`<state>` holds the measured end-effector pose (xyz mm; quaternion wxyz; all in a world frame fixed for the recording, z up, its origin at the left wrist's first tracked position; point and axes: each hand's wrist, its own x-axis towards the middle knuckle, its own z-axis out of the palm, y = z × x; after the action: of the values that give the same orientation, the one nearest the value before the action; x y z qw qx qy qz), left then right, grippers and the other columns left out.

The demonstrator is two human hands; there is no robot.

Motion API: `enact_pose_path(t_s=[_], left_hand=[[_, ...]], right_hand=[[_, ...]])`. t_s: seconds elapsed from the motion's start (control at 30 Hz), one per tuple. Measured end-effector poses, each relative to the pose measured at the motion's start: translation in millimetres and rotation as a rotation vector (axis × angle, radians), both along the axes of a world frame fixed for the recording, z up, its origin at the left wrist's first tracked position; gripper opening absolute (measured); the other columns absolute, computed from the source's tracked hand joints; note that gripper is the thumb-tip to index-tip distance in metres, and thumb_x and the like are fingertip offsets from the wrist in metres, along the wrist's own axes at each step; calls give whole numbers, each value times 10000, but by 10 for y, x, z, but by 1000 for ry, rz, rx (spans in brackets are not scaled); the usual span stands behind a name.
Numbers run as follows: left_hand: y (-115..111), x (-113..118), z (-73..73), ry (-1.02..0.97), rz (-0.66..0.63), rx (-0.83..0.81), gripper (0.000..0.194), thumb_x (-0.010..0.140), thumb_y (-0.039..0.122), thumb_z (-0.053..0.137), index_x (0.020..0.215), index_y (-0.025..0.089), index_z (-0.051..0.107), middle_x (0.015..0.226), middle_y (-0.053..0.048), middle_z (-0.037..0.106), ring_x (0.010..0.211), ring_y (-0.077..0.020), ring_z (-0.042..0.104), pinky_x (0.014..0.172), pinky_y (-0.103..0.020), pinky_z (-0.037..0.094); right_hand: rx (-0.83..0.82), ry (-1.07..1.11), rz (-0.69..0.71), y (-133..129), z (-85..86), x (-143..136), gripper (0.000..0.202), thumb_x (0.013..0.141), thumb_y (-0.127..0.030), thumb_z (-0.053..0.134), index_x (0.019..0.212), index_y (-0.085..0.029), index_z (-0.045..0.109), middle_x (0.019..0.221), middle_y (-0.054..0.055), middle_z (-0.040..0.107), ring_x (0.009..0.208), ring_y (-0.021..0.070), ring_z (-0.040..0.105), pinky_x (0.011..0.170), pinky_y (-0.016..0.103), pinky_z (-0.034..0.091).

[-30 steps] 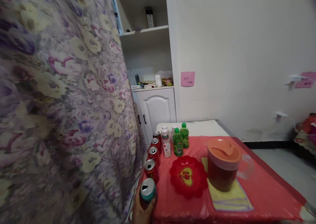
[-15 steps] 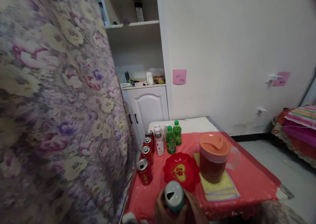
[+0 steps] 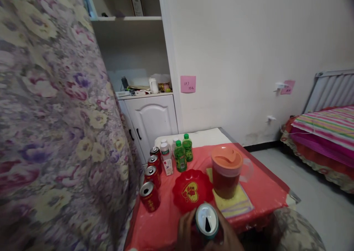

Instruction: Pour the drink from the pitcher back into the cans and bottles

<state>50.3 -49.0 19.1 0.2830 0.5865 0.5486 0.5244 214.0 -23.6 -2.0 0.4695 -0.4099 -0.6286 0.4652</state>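
An opened drink can (image 3: 207, 218) is between my two hands at the table's near edge, its silver top facing up with a dark mouth hole. My left hand (image 3: 184, 232) wraps its left side and my right hand (image 3: 229, 233) its right side. Just beyond the can lies a scalloped red plate (image 3: 181, 199) with a gold heart design. Left of the plate, several red cans stand in a row; the nearest red can (image 3: 150, 197) has a dark opening on top. Right of the plate is a pitcher (image 3: 225, 181) of dark liquid with an orange lid (image 3: 226, 157).
Behind the plate stand green-capped bottles (image 3: 180, 158), white-capped bottles and a small white carton (image 3: 167, 167). The pitcher rests on a yellow cloth (image 3: 243, 205) over the red tablecloth (image 3: 265, 177). A floral curtain (image 3: 55, 133) hangs at left; a bed (image 3: 326, 129) stands at right.
The view has swung right, so the table things sit further left. Both hands still hold the can, which has turned so its mouth hole now faces nearer me.
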Motion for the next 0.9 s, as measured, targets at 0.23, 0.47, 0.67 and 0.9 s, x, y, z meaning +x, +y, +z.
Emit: enact_pose_path(t_s=[0.23,0.47,0.67,0.9], left_hand=[[100,-86,299,-220,-326,-145,875,555,510,882,1343,240,613,1451,-138,576,1381,-388,472,1144,-506,397],[200,1,404,-206,-312,-152,779,528,196,865,1271,251,640,1313,-90,679,1258,-339,592,1131,-452,421],[368,-90,440,-71,-401,-83,830,482,346,916,1268,239,668,1336,-127,649,1309,-398,534,1148,-536,380],[583,-159,633,-217,-539,-294,854,539,362,909,1326,226,606,1397,-140,615,1317,-382,534,1144,-499,389]], right_hand=[[-77,48,211,-2,477,156,1038,606,-581,819,1486,-198,423,1549,192,433,1443,348,377,1189,501,274],[-17,16,75,50,516,115,818,597,-264,777,1354,-187,479,1433,190,534,1353,351,474,1152,486,327],[64,20,48,122,563,112,635,653,-261,736,1261,-205,562,1351,161,587,1303,337,516,1111,466,385],[-42,4,37,294,531,121,854,607,-426,834,1381,-216,538,1438,165,564,1361,356,482,1155,506,339]])
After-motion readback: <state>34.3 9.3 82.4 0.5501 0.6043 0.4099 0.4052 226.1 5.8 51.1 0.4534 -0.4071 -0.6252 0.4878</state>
